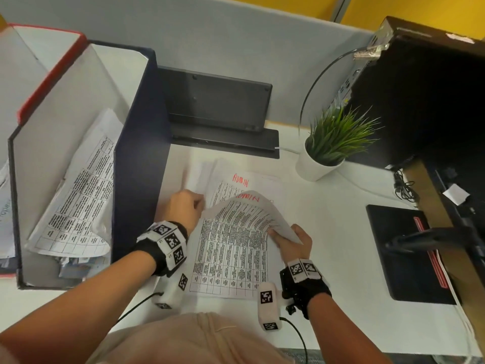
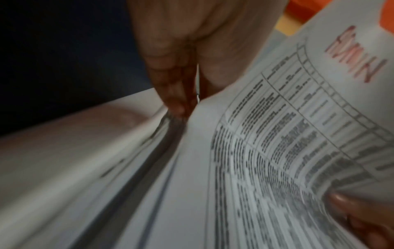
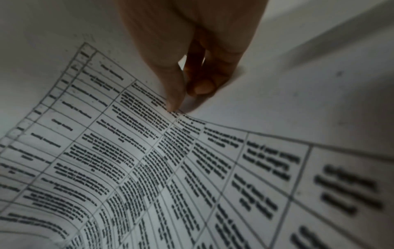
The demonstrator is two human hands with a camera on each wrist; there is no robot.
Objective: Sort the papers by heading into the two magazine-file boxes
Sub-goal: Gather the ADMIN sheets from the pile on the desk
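A stack of printed table sheets (image 1: 231, 261) lies on the white desk (image 1: 328, 232), and an uncovered sheet shows a red "ADMIN" heading (image 1: 240, 179). The top sheet (image 1: 244, 214) is lifted and curled, also headed ADMIN. My left hand (image 1: 194, 203) pinches its left edge, with fingertips (image 2: 177, 102) on the paper. My right hand (image 1: 284, 236) pinches its right edge between thumb and finger (image 3: 177, 102). To the left stand the dark blue file box (image 1: 141, 153), holding sheets (image 1: 76, 195), and the red-trimmed file box (image 1: 49, 72).
A potted plant (image 1: 328, 148) stands behind the stack to the right. A black monitor base (image 1: 217, 109) sits against the partition. A black computer tower (image 1: 420, 101) and a black pad with a red stripe (image 1: 404, 256) fill the right side.
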